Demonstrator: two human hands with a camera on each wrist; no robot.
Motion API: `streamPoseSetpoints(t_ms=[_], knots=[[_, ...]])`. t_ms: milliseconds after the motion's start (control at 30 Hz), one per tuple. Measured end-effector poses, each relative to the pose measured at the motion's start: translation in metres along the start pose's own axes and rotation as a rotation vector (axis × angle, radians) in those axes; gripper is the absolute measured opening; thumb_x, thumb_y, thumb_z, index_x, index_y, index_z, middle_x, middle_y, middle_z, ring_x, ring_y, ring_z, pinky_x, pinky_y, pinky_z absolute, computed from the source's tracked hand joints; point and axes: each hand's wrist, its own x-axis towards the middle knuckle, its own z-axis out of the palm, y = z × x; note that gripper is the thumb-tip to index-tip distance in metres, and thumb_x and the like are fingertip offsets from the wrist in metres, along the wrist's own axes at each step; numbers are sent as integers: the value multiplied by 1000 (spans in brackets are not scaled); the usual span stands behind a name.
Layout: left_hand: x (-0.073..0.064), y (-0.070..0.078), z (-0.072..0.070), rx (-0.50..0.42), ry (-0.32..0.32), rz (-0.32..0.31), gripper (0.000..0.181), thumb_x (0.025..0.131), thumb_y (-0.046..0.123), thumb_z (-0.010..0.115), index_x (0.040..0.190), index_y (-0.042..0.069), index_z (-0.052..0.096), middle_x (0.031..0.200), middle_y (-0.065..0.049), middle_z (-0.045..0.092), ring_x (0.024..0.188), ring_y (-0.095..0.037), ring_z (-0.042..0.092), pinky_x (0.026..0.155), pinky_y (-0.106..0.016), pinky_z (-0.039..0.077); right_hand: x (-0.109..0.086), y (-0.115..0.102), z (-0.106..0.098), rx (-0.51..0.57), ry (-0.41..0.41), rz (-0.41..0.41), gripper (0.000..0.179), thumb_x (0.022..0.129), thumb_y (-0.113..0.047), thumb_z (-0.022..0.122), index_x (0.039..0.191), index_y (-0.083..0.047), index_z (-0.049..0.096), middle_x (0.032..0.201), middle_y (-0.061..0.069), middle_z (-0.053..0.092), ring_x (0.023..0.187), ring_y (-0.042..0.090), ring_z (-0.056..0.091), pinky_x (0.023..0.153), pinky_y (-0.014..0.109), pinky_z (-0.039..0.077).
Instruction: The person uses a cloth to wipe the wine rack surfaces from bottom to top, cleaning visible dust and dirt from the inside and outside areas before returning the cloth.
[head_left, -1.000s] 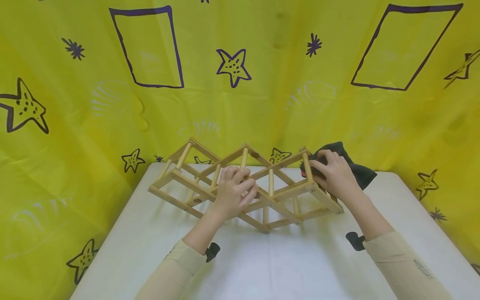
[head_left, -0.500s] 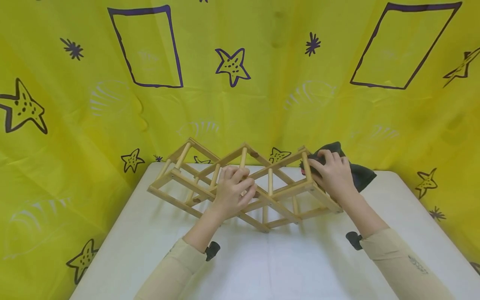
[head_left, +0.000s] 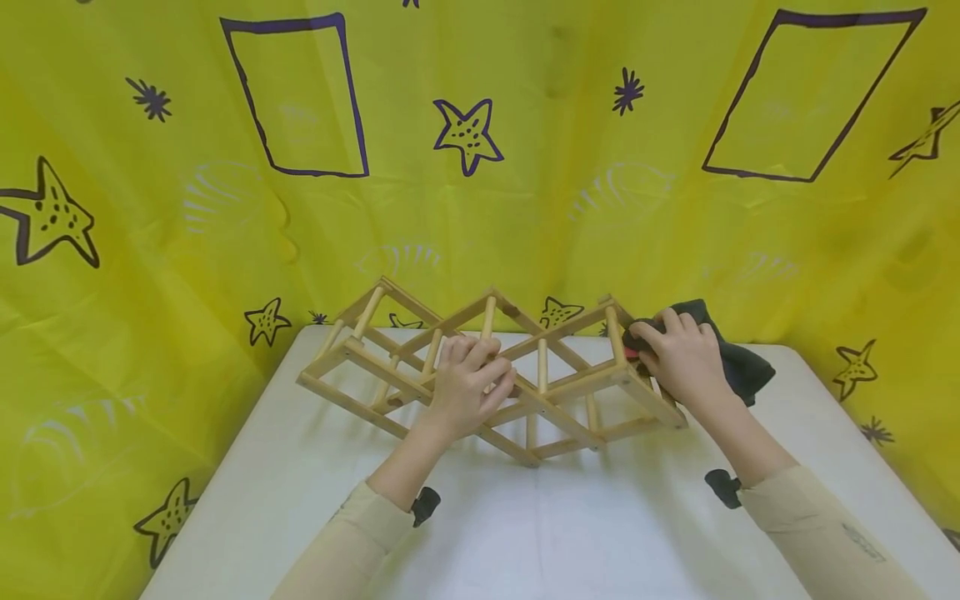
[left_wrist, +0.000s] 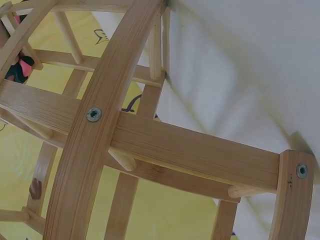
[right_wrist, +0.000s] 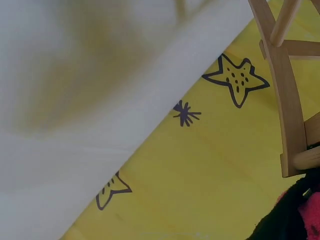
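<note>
A folding rack of light wooden slats and round dowels, like a wine rack (head_left: pixel 387 372), stands on the table in a zigzag. My left hand (head_left: pixel 467 390) grips its middle from above, fingers curled over the bars. At the rack's right end, my right hand (head_left: pixel 684 357) holds a bunched dark cloth (head_left: pixel 744 368) with a pink patch showing by the end dowel. The left wrist view shows the rack's slats (left_wrist: pixel 102 85) and screw heads up close. In the right wrist view, the cloth (right_wrist: pixel 282 217) sits at the lower right, beside a slat end; fingers are out of sight.
The white table (head_left: pixel 577 533) extends in front of the rack. Behind it hangs a yellow curtain (head_left: pixel 540 225) printed with stars, close to the rack's back. Black wrist mounts (head_left: pixel 425 507) stick out from both sleeves.
My right hand and the cloth have shifted right and slightly toward me, away from the end dowel. The left hand and the rack have stayed in place.
</note>
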Motion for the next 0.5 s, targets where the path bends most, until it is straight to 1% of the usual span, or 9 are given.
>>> streamPoseSetpoints(t_ms=[100, 167, 267, 367, 433, 500], knots=[[0, 0, 0, 0, -3, -5, 33, 94, 27, 40, 69, 15, 57, 89, 0, 49, 78, -19, 38, 69, -35, 33, 1, -1, -1, 1, 2, 9, 31, 71, -11, 75, 98, -13, 60, 91, 20, 51, 77, 37, 49, 57, 47, 37], [0, 0, 0, -2, -6, -8, 32, 94, 27, 40, 69, 15, 58, 89, 0, 49, 78, -20, 38, 69, -36, 33, 3, -3, 1, -4, 36, -11, 32, 71, -12, 75, 98, -13, 60, 91, 20, 51, 76, 37, 49, 57, 46, 37], [0, -1, 0, -10, -7, -10, 32, 93, 27, 41, 70, 15, 58, 89, -1, 49, 79, -20, 38, 69, -36, 33, 8, -7, 4, -3, 107, -34, 33, 70, -14, 76, 98, -11, 60, 92, 21, 52, 76, 38, 49, 56, 46, 37], [0, -1, 0, -13, -7, -6, 32, 94, 27, 40, 70, 15, 58, 89, -2, 50, 78, -20, 38, 69, -36, 33, 12, -9, 7, 6, 152, -32, 34, 70, -14, 76, 100, -9, 62, 94, 23, 53, 77, 39, 49, 56, 46, 38], [0, -1, 0, -15, -11, -6, 33, 94, 28, 40, 70, 15, 58, 89, -2, 50, 78, -20, 37, 69, -36, 33, 13, -10, 6, 12, 135, -8, 33, 71, -13, 75, 100, -9, 62, 95, 23, 53, 78, 39, 49, 58, 48, 38], [0, -1, -1, -17, -19, -10, 33, 94, 28, 39, 71, 15, 58, 89, -2, 50, 79, -20, 38, 69, -36, 33, 10, -10, 5, 19, 84, 39, 32, 71, -11, 74, 101, -10, 62, 94, 23, 52, 78, 39, 49, 60, 49, 38]])
